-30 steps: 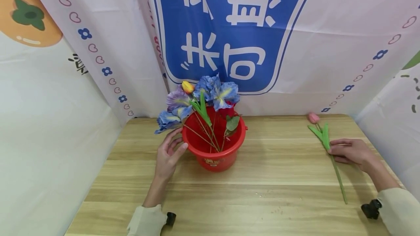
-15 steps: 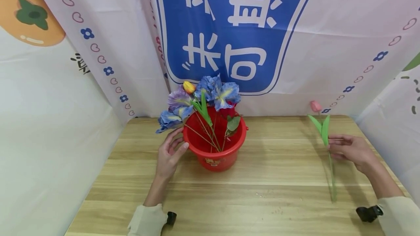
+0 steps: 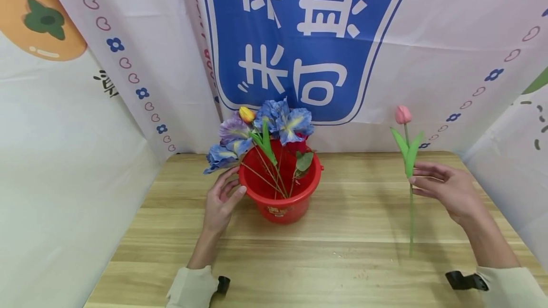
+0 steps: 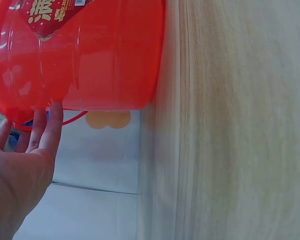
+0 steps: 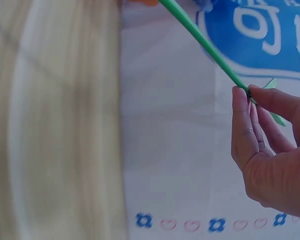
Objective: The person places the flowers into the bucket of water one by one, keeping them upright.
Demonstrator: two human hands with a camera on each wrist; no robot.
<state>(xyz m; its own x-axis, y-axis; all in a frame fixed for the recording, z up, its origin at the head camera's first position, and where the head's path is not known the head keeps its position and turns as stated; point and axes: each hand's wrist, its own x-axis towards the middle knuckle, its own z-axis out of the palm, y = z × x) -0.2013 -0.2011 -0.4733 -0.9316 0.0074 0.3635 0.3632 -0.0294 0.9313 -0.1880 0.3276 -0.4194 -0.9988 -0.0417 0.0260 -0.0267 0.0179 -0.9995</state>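
A red plastic bucket (image 3: 284, 210) stands on the table, holding several artificial flowers: blue irises (image 3: 295, 122), a purple bloom (image 3: 233, 130), a yellow tulip (image 3: 246, 114) and a deep red flower (image 3: 297, 143). The left hand (image 3: 220, 206) rests against the bucket's left side near the rim, its extended fingers (image 4: 52, 127) spread on the outer wall. To the right, the right hand (image 3: 447, 191) pinches a pink artificial tulip (image 3: 403, 115) by the stem at its leaves, between thumb and fingertips. That tulip stands upright, its green stem (image 5: 205, 45) hanging below the fingers.
The wooden table (image 3: 342, 232) has tiny crumbs near its middle. Printed white cloth (image 3: 428, 84) with a blue sign pattern hangs close behind the bucket, and cloth walls rise on both sides. A thin red bucket handle (image 4: 76, 118) shows beside the left fingers.
The pink tulip has been raised from the table and turned upright, moving left with the right hand. The left hand and bucket stay in place.
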